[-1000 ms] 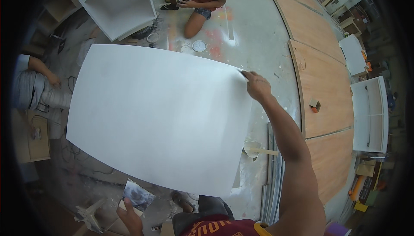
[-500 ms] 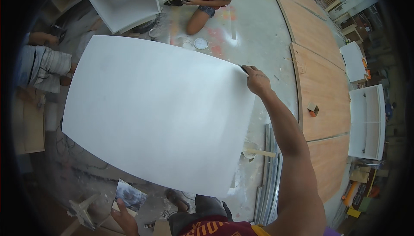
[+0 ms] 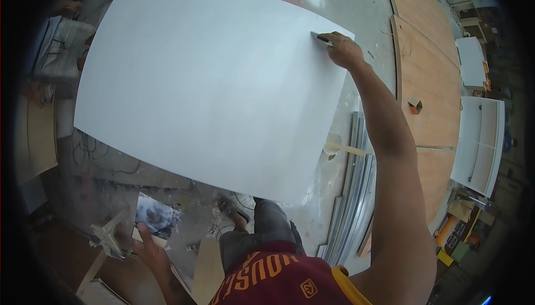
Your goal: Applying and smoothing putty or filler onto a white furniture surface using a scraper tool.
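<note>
A large white panel (image 3: pixel 212 82) lies in front of me. My right hand (image 3: pixel 344 52) is closed round a small flat scraper (image 3: pixel 321 38) with a dark body and a thin edge. The scraper rests against the panel's surface near its far right corner. Low on the left, my left hand (image 3: pixel 149 248) grips a square plate (image 3: pixel 157 216), smeared white and dark grey, by its pale lower strip. The thumb lies over that strip. This plate is held apart from the panel, over the floor.
Metal profiles (image 3: pixel 351 188) lie along the panel's right side, near a wooden stick (image 3: pixel 348 148). Wooden boards (image 3: pixel 432 82) run further right, with a small box (image 3: pixel 415 105) on them. Another person (image 3: pixel 64 48) is at the left. A stand (image 3: pixel 110 235) is beside my left hand.
My view has tilted nearer to me, so the panel sits higher. The scraper in my right hand has moved from the far right corner's edge inward onto the surface. My left hand still holds the plate.
</note>
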A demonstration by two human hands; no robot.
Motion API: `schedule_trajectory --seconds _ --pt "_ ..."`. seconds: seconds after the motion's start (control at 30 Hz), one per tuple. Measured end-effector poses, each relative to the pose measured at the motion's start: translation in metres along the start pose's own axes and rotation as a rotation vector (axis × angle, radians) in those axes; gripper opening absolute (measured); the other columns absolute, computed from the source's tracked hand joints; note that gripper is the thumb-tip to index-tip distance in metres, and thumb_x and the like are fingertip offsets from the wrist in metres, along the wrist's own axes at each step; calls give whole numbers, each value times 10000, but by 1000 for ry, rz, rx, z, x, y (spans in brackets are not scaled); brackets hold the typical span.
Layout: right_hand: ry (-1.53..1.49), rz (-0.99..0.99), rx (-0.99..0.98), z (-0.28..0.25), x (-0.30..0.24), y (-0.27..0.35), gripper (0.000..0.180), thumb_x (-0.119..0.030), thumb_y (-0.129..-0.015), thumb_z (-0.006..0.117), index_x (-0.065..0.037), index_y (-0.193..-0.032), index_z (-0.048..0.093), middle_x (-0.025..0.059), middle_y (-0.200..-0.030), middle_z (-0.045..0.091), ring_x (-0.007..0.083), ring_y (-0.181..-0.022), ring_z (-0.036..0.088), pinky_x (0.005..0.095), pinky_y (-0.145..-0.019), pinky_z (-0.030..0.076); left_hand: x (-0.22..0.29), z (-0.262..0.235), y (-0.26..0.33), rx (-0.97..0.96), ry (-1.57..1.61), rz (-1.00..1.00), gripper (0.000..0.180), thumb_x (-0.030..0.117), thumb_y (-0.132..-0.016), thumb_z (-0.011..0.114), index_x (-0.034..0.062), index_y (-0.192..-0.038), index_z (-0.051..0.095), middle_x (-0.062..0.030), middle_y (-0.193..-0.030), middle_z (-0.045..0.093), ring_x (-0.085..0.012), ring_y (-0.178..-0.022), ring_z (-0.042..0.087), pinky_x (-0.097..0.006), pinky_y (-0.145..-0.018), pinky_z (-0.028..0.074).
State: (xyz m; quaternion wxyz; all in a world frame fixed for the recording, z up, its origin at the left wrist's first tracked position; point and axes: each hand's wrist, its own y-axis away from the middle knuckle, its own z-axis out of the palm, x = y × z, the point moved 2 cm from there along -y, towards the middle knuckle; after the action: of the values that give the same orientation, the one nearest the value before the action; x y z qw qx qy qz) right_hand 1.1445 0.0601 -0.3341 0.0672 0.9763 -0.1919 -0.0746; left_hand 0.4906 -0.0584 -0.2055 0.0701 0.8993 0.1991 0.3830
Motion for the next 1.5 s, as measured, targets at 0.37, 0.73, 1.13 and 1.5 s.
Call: schedule_trajectory --seconds 0.37,0.73,1.13,1.5 --pt "-160 -72 -132 25 -140 217 415 -175 -869 626 -275 -1272 632 22 -1257 642 270 -1135 605 386 -998 491 1 -2 -3 -114 415 111 372 314 -1026 558 -50 -1016 634 -44 -920 644 -98 -801 572 -267 -715 474" --pt "-916 -135 -211 -43 -244 321 471 1 -935 521 -136 -1385 546 121 -1359 582 261 -1211 571 395 -1032 446 6 82 25 -469 1033 -148 249 284 -975 646 40 -1021 662 10 -858 638 -71 -688 582 -234 -617 463" --pt "-444 -1226 352 -151 -335 376 706 27 -582 752 -126 -1263 643 158 -1382 543 395 -1293 496 512 -1079 406 81 5 45 -698 1426 307 269 223 -1028 525 15 -1179 605 -75 -1072 687 -175 -931 694 -308 -821 576" --pt "-482 -1309 457 -141 -314 350 650 -61 -680 827 -141 -1292 625 160 -1415 493 392 -1335 451 512 -1103 382 96 -3 68 -670 1466 311 316 207 -1029 525 -17 -1238 601 -84 -1129 674 -163 -987 669 -303 -852 558"
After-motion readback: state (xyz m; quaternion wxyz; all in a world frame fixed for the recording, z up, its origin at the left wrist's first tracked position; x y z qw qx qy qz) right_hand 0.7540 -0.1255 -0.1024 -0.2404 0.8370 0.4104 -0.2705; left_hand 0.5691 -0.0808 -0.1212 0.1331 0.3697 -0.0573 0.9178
